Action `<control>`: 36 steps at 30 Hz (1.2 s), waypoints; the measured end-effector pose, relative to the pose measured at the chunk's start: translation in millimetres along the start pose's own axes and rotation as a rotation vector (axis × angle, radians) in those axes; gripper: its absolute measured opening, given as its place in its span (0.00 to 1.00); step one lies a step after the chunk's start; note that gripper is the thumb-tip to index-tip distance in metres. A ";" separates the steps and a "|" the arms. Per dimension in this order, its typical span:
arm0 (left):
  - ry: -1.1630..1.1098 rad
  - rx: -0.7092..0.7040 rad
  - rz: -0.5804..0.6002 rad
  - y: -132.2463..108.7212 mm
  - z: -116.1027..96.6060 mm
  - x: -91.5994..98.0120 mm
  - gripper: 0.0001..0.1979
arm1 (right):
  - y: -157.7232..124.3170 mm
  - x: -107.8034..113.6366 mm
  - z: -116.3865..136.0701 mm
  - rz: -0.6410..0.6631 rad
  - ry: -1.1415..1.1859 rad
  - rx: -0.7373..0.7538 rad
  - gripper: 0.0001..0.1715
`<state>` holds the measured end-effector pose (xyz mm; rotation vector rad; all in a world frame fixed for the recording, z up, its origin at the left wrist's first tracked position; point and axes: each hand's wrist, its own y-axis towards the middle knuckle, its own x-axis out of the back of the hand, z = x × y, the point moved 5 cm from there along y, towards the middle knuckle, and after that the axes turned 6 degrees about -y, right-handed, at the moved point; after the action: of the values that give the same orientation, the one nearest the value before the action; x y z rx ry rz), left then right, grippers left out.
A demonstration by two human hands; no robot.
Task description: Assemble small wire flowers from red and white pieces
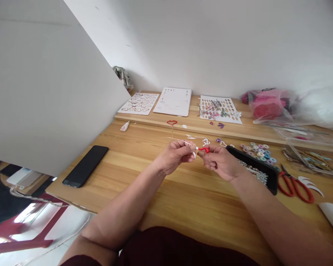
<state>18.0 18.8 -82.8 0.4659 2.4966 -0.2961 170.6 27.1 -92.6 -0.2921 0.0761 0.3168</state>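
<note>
My left hand (175, 156) pinches a small white piece (194, 155) between thumb and fingertips, with a thin pale strand (180, 140) running out to the left. Close against it, my right hand (223, 161) has its thumb and fingers closed around a small curved red piece (203, 149). The red piece meets the white one between the two hands; how they join is too small to tell. Beyond the hands lie a red heart-like outline (172, 122) on a thin stem and several white cut-out shapes (205, 142).
A black tray of beads (255, 171), thread spools (259, 152) and red-handled scissors (295, 184) are at right. A black phone (86, 166) and glue bottle (124, 126) lie left. Paper sheets (173, 101) and plastic bags (274, 105) line the raised back ledge (194, 107).
</note>
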 end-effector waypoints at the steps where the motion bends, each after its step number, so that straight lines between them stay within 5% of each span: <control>1: 0.003 -0.029 -0.023 1.0 -0.7 1.6 0.20 | -0.8 -4.9 -2.6 0.007 -0.010 -0.009 0.20; 8: 0.172 -0.199 -0.152 2.4 -9.0 7.4 0.18 | -22.7 -24.5 16.7 -0.037 -0.477 0.260 0.14; 15: 0.311 -0.039 -0.009 0.7 -1.6 3.9 0.18 | -48.5 -10.9 56.6 -0.263 -0.788 0.524 0.08; 18: 0.272 0.053 0.107 -2.2 2.7 -1.2 0.17 | -42.0 2.1 59.6 -0.279 -0.757 0.488 0.10; 22: 0.177 0.109 0.183 -5.0 4.6 -5.4 0.15 | -21.0 12.7 43.2 -0.125 -0.542 0.321 0.15; 29: 0.027 -0.011 0.079 -1.4 -2.1 -0.9 0.15 | 1.7 9.0 1.3 0.036 -0.039 0.003 0.18; 36: -0.041 -0.072 0.011 0.5 -4.4 -1.6 0.16 | -0.8 -7.7 -9.5 0.080 -0.015 -0.063 0.15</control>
<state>17.3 20.2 -78.3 0.4395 2.4554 -0.2091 163.3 21.3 -100.6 -0.3502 0.0636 0.4015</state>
